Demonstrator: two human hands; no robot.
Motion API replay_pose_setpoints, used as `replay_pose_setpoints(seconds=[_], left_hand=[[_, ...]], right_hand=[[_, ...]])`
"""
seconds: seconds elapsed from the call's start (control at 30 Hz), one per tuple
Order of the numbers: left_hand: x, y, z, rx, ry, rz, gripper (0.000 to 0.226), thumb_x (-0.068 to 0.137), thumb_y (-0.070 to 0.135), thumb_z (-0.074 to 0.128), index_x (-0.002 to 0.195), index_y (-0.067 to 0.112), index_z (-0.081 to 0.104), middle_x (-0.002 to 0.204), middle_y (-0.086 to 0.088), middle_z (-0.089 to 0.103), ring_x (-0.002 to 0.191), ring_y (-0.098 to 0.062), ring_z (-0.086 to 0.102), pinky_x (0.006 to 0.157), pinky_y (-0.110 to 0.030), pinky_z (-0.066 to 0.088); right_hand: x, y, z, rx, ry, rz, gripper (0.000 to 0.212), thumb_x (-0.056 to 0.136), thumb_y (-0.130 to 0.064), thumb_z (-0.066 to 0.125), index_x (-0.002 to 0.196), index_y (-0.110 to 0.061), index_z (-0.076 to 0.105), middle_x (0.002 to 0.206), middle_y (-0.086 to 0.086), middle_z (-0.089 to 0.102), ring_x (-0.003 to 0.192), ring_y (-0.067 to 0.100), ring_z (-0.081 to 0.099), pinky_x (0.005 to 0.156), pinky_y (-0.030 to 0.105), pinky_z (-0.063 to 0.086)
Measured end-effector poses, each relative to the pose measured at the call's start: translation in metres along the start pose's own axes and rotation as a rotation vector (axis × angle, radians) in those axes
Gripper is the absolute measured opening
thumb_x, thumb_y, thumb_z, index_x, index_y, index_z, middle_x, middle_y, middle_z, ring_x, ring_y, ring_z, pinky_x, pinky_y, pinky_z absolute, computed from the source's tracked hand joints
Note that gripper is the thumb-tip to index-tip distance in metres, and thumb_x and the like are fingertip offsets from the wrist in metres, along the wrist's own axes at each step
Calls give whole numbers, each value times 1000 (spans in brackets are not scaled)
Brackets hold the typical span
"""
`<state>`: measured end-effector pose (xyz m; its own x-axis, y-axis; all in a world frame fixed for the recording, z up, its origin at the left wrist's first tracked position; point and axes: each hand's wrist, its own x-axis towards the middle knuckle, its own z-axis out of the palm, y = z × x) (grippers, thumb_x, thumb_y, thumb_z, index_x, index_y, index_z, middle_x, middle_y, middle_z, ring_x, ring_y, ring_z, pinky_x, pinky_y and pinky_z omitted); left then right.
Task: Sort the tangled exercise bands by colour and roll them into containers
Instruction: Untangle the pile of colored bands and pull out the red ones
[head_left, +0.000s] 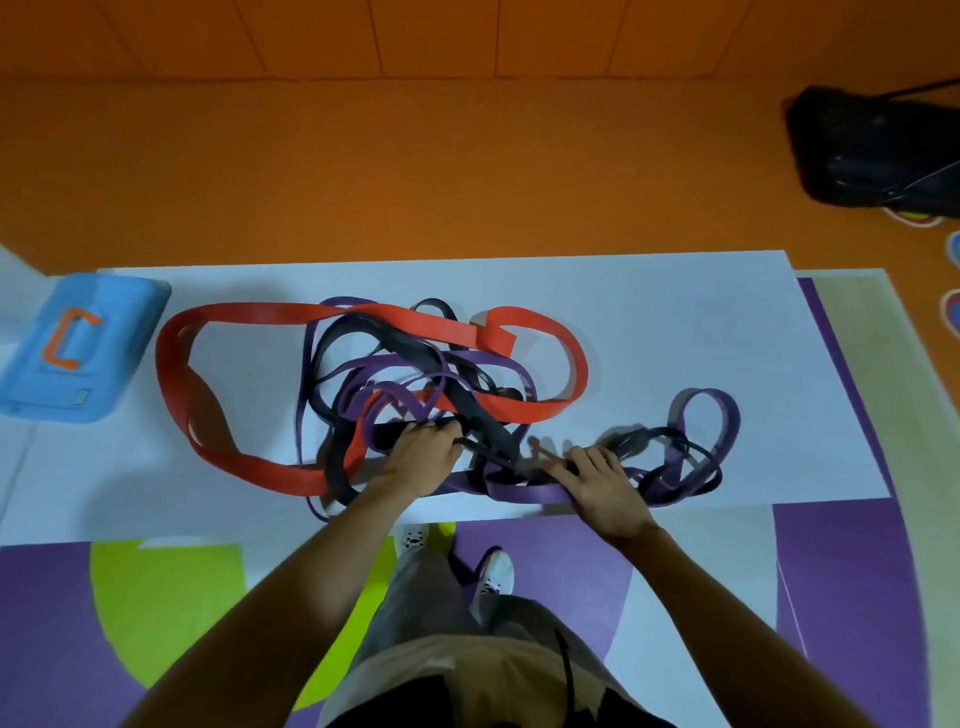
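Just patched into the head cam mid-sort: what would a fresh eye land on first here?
A tangle sprawls across the white sheet: a wide red band loops out left, black bands and purple bands knotted through it. At its near edge the left hand grips a black band and the right hand lies on a purple one. A blue case sits at far left.
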<state>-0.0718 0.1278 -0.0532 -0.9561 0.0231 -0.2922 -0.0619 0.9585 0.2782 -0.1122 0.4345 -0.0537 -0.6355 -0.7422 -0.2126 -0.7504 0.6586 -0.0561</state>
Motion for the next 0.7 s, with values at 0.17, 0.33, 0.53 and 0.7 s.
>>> replay_pose_setpoints(seconds=[0.17,0.33,0.53,0.7], left_hand=[[5,-9,-27,-300,-66,-101,8,103,28,53,107,22,56,86,-2,75,80,-26,70,75,-42,54],[14,0,-51,-388,-86,-159,20,103,31,48,101,18,64,84,-1,75,86,-25,71,80,-42,55],[18,-10,-51,-534,-84,-222,32,104,45,46,105,20,66,99,-4,76,95,-26,71,90,-51,56],[-5,4,-45,-499,309,-267,36,95,17,68,130,19,60,129,-1,62,122,-23,54,104,-43,48]], right_hand=[[14,-6,-8,87,-21,51,54,81,-3,73,131,-9,53,118,12,54,102,32,54,90,45,56],[27,-14,-23,250,-24,14,41,88,-5,60,128,-10,52,114,10,58,101,30,54,88,40,50],[52,-31,-39,325,-41,142,41,103,-34,53,138,-14,47,115,9,71,95,38,70,76,44,54],[74,-38,-55,390,-51,288,43,99,-33,59,139,-18,50,110,9,73,97,37,71,82,42,56]])
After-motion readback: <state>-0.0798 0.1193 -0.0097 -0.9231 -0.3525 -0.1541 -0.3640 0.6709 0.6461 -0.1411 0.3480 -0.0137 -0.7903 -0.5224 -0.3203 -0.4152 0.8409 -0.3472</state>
